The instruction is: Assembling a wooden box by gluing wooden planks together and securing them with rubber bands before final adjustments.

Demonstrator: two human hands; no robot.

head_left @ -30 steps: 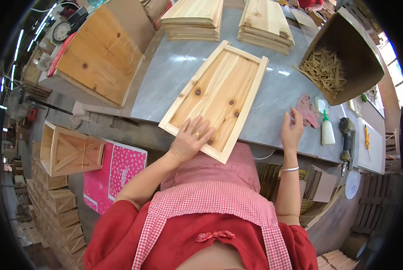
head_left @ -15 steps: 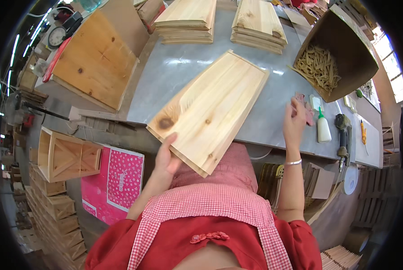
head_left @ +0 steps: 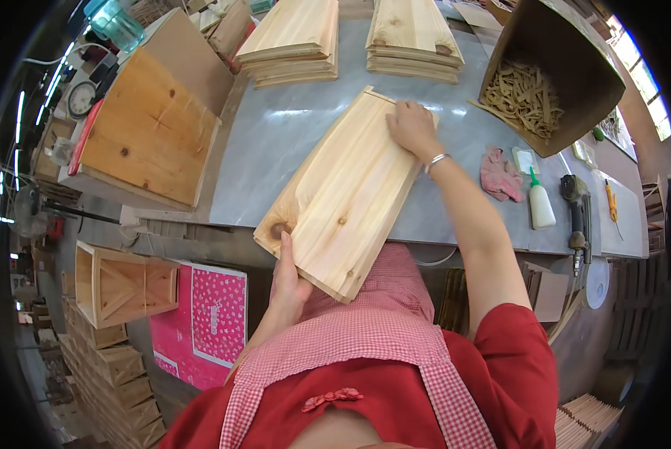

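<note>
A pale, knotty wooden panel (head_left: 335, 217) lies slanted across the near edge of the grey table, its near end over my lap. A second layer of wood shows along its lower edges. My left hand (head_left: 287, 280) grips the near left edge, thumb on top and fingers underneath. At the far right part of the panel, my right hand (head_left: 414, 131) rests on the surface with bent, closed fingers. Whatever its fingertips may hold is hidden. Right of the panel are a pink cloth (head_left: 500, 176) and a white glue bottle (head_left: 541, 203) with a green tip.
Two stacks of wooden panels (head_left: 294, 45) (head_left: 414, 41) stand at the back of the grey table (head_left: 253, 142). A carton (head_left: 597, 75) of thin wood strips tilts at far right. Near it lie a nail gun (head_left: 575, 206) and orange-handled tool (head_left: 612, 200). Wooden crates (head_left: 129, 284) stand left.
My right hand has moved left and forward from above the cloth onto the panel's far part. The panel has turned slightly more upright in view, still in my left hand.
</note>
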